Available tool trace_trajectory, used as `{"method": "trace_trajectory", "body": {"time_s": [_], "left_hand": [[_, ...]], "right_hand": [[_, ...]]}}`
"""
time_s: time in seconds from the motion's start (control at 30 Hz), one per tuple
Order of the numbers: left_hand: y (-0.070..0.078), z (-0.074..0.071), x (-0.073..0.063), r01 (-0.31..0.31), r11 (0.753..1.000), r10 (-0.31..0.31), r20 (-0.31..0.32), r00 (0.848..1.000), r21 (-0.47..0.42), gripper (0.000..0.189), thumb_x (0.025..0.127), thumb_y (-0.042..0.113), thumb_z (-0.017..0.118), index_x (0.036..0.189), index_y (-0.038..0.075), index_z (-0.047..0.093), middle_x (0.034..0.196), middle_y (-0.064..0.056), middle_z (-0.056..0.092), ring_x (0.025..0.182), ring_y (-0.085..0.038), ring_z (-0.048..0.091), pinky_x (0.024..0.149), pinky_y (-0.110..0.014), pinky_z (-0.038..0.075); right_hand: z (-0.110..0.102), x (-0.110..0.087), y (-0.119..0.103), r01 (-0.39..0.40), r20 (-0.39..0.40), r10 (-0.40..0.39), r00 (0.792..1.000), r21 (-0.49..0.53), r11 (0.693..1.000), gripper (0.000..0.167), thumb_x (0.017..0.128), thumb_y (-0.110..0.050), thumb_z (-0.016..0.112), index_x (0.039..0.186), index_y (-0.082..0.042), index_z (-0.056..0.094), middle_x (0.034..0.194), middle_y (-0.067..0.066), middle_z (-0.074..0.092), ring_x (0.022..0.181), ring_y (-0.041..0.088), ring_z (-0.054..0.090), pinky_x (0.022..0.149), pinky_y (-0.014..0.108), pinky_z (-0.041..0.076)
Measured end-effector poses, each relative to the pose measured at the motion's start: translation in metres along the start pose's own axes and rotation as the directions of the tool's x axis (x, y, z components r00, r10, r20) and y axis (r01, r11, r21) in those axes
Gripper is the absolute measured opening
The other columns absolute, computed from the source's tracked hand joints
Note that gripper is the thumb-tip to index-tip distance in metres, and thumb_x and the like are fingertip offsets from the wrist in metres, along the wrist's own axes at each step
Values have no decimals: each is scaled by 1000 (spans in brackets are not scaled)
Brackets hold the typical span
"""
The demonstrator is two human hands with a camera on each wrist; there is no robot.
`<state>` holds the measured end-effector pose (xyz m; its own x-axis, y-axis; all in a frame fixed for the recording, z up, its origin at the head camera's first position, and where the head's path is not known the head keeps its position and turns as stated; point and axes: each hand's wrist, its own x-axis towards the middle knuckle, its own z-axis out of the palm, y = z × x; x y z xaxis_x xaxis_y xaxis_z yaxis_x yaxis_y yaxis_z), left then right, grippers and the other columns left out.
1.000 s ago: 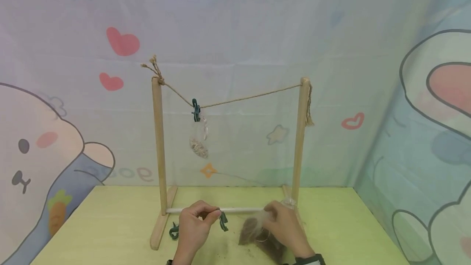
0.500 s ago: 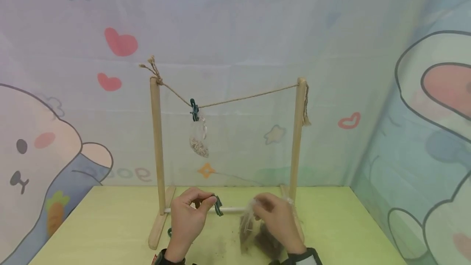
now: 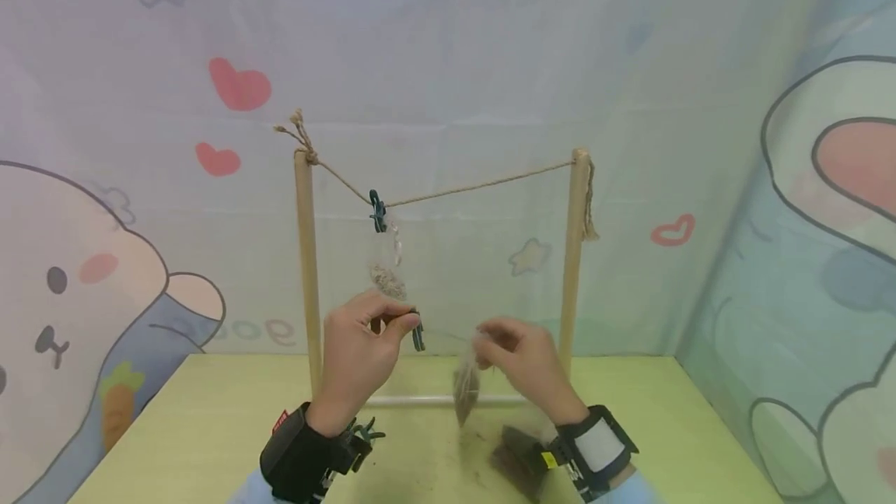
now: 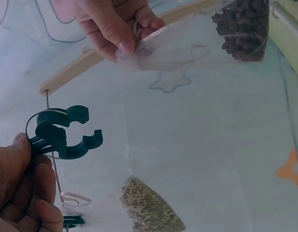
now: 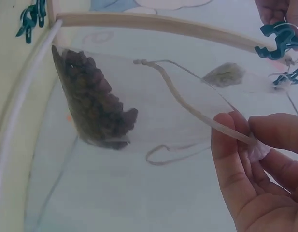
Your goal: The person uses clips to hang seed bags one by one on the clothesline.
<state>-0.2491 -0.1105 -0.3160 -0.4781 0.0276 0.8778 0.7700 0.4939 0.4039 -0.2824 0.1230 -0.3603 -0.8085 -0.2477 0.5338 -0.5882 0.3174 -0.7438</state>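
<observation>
My left hand (image 3: 367, 341) pinches a dark green spring clip (image 4: 66, 133) by its handles; in the left wrist view the clip's curved mouth stands apart. With thumb and fingers my right hand (image 3: 521, 356) pinches the gathered neck of a clear drawstring bag (image 5: 173, 106). Dark brown chunks (image 5: 93, 101) fill the bag's bottom as it hangs above the table. Behind the hands a twine line (image 3: 483, 187) runs between two wooden posts. Another green clip (image 3: 378, 212) on the line holds a clear bag of pale, dry bits (image 4: 149, 205).
The right wooden post (image 3: 570, 271) and the left one (image 3: 306, 247) are joined low down by a white rod (image 3: 420, 400). Another bag of dark contents (image 3: 521, 457) lies on the table near my right wrist. Spare green clips (image 5: 30, 21) lie by the left foot.
Both hands have risen from near the tabletop, the left with the clip, the right with the bag. The bag of dark chunks has lifted off the table.
</observation>
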Motion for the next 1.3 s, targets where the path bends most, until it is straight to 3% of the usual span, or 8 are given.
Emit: {"method": "trace_trajectory", "body": {"time_s": [0.2, 0.33, 0.47, 0.63, 0.77, 1.0, 1.13, 1.3], "left_hand": [[8, -2, 39, -68, 996, 67, 33, 997, 57, 6, 83, 3, 85, 87, 3, 80, 75, -7, 68, 68, -17, 60, 61, -28, 43], [15, -3, 61, -111, 992, 109, 26, 994, 68, 6, 86, 5, 83, 90, 2, 80, 78, -9, 68, 73, -20, 62, 64, -31, 46], [20, -1, 82, -118, 992, 119, -31, 992, 45, 8, 87, 5, 82, 91, -1, 80, 79, -11, 69, 74, -22, 64, 66, -30, 47], [20, 1, 101, -70, 998, 68, -136, 988, -10, 9, 84, 2, 84, 92, -3, 81, 78, -15, 71, 71, -26, 65, 64, -26, 43], [16, 2, 110, -51, 997, 39, -200, 979, -55, 11, 86, 2, 83, 93, -5, 81, 79, -17, 71, 73, -29, 64, 67, -24, 42], [8, 6, 117, -80, 996, 65, -302, 951, -36, 14, 87, 5, 82, 94, -7, 80, 76, -19, 66, 69, -27, 53, 68, -25, 38], [5, 8, 120, -79, 996, 63, -325, 944, -35, 14, 87, 6, 82, 94, -6, 80, 79, -20, 68, 69, -27, 52, 70, -26, 37], [2, 9, 121, -54, 998, 42, -333, 942, -26, 14, 88, 7, 82, 95, -6, 81, 81, -20, 70, 74, -32, 56, 73, -27, 39]], "right_hand": [[-18, 26, -23, 26, 104, -25, 994, -13, 1000, 15, 98, -7, 71, 108, 4, 74, 85, 10, 75, 71, 16, 73, 71, 35, 62], [-25, 45, -43, 38, 139, -33, 990, -38, 999, 15, 99, -8, 70, 108, 3, 74, 83, 9, 75, 72, 17, 72, 71, 34, 61], [-33, 61, -59, 35, 142, -23, 990, -82, 996, 15, 100, -10, 69, 109, 1, 75, 81, 6, 74, 72, 18, 71, 69, 31, 58], [-38, 79, -71, 33, 133, -21, 991, -90, 995, 17, 100, -10, 69, 110, 2, 75, 82, 8, 74, 72, 18, 70, 69, 31, 57], [-38, 91, -80, 27, 118, -17, 993, -82, 996, 17, 99, -9, 70, 110, 3, 75, 82, 10, 74, 71, 18, 70, 70, 31, 57], [-37, 109, -98, 34, 90, -27, 996, -69, 997, 17, 98, -7, 71, 110, 4, 74, 85, 13, 76, 73, 19, 72, 74, 34, 60], [-35, 117, -107, 38, 81, -33, 996, -61, 997, 18, 97, -5, 71, 111, 6, 74, 89, 17, 76, 74, 19, 73, 78, 38, 61], [-31, 120, -109, 31, 74, -30, 997, -18, 999, 17, 97, -4, 71, 110, 7, 73, 91, 20, 76, 74, 17, 73, 76, 34, 62]]}}
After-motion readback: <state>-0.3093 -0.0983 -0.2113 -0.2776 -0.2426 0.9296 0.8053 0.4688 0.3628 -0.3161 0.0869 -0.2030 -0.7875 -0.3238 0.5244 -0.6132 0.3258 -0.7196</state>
